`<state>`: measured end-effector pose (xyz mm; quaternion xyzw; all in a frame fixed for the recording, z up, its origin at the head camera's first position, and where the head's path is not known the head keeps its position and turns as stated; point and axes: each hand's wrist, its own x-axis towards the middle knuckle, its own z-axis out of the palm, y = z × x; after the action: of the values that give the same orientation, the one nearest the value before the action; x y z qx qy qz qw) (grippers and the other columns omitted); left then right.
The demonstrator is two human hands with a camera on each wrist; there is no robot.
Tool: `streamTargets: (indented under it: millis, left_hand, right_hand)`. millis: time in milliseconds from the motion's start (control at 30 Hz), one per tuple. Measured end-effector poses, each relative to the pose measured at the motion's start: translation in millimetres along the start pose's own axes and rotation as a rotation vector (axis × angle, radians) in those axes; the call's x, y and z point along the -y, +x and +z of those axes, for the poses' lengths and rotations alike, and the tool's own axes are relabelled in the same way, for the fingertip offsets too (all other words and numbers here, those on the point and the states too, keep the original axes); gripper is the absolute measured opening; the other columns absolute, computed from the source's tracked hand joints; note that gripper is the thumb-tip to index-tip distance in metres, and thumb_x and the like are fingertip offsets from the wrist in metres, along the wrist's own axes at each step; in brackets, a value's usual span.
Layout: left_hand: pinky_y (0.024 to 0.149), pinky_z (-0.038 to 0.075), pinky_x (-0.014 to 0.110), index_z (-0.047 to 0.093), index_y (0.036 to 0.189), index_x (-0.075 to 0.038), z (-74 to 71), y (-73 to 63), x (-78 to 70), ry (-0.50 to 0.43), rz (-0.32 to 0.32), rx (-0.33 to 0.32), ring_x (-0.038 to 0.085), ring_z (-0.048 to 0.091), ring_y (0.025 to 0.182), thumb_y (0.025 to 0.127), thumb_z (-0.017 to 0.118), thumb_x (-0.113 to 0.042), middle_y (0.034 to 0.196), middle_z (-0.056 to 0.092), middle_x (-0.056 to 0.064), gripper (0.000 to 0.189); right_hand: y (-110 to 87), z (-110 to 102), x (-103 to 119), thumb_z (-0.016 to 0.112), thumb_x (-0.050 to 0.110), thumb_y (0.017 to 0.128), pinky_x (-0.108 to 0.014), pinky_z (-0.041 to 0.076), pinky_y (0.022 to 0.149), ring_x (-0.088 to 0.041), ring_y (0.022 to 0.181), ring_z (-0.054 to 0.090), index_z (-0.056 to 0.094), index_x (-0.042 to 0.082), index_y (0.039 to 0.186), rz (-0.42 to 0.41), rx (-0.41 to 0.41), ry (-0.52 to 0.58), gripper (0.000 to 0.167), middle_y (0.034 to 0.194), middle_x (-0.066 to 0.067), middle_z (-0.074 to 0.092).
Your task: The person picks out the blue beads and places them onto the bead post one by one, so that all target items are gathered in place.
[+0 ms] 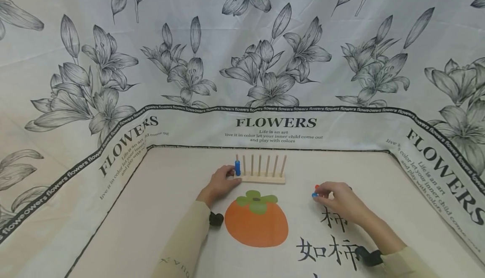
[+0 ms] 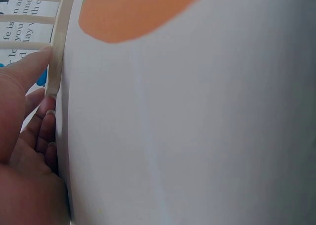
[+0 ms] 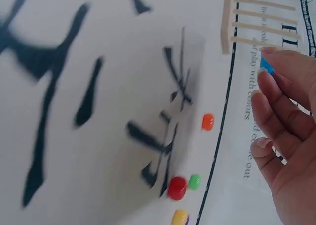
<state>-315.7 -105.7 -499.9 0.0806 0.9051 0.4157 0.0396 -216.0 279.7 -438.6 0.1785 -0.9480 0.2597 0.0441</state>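
Note:
A wooden peg rack (image 1: 265, 179) with several upright dowels stands near the far edge of the table. Blue beads (image 1: 237, 168) are stacked on its leftmost peg. My left hand (image 1: 219, 184) grips the left end of the rack's base, thumb along the front and fingers round the end, as the left wrist view shows. To the right of the rack, my right hand (image 1: 342, 200) pinches a blue bead (image 3: 266, 64) between thumb and index finger, the other fingers loosely bent. In the head view an orange bead (image 1: 317, 186) shows just beyond those fingertips.
Loose beads lie on the cloth in the right wrist view: an orange one, a red one (image 3: 177, 188), a green one (image 3: 194, 181) and a yellow one (image 3: 180, 217). A printed persimmon (image 1: 256, 223) and black characters mark the cloth. A flowered curtain (image 1: 276, 80) rises behind.

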Motion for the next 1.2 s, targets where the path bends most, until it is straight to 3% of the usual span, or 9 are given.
streamTargets:
  millis: [167,500,700,833,1100,1200]
  left_hand:
    - [0.11,0.043,0.051,0.056,0.143,-0.009,-0.4,-0.3,-0.8,-0.005,-0.002,-0.002,0.029,0.055,0.122,0.095,0.072,-0.033,0.123,0.062,0.008,0.056]
    - [0.11,0.042,0.05,0.055,0.143,-0.008,2.1,2.1,-0.2,-0.005,0.011,0.007,0.029,0.055,0.121,0.096,0.072,-0.033,0.122,0.062,0.008,0.056]
    - [0.111,0.041,0.05,0.055,0.144,-0.009,-1.3,-0.2,-2.0,-0.014,-0.009,0.007,0.03,0.055,0.124,0.095,0.072,-0.034,0.125,0.062,0.009,0.058]
    - [0.113,0.04,0.051,0.054,0.145,-0.009,-2.4,-1.6,-1.6,-0.027,-0.018,0.009,0.031,0.054,0.126,0.095,0.072,-0.033,0.126,0.063,0.01,0.058]
    - [0.112,0.04,0.051,0.054,0.145,-0.009,-1.4,1.4,1.2,-0.015,-0.005,0.014,0.029,0.054,0.124,0.095,0.072,-0.032,0.124,0.062,0.008,0.058]
    - [0.112,0.041,0.051,0.054,0.145,-0.009,-1.1,1.5,1.3,-0.016,-0.003,0.014,0.03,0.054,0.125,0.095,0.072,-0.033,0.124,0.063,0.008,0.057]
  right_hand:
    - [9.7,3.9,16.4,0.077,0.019,0.093,-0.045,0.054,0.079,-0.005,0.081,0.057,0.077,0.012,0.102,-0.063,-0.063,0.014,0.012,0.085,0.014,0.066]
    - [32.4,16.6,40.7,0.076,0.017,0.094,-0.025,0.048,0.067,-0.006,0.078,0.058,0.076,0.014,0.102,-0.143,-0.094,0.077,0.009,0.084,0.015,0.068]
    - [50.7,24.0,58.6,0.076,0.015,0.094,-0.026,0.05,0.066,-0.004,0.076,0.059,0.076,0.012,0.101,-0.236,-0.103,0.113,0.008,0.083,0.013,0.069]
    - [61.6,29.8,72.7,0.076,0.011,0.093,-0.034,0.055,0.072,-0.005,0.079,0.061,0.076,0.009,0.101,-0.29,-0.124,0.13,0.008,0.086,0.011,0.07]
    - [84.7,39.5,98.2,0.076,0.012,0.093,-0.043,0.057,0.077,-0.009,0.08,0.063,0.076,0.008,0.103,-0.299,-0.119,0.166,0.01,0.086,0.007,0.071]
    - [92.2,45.1,106.0,0.075,0.013,0.094,-0.038,0.057,0.076,-0.008,0.079,0.063,0.076,0.008,0.103,-0.282,-0.104,0.167,0.01,0.085,0.007,0.071]
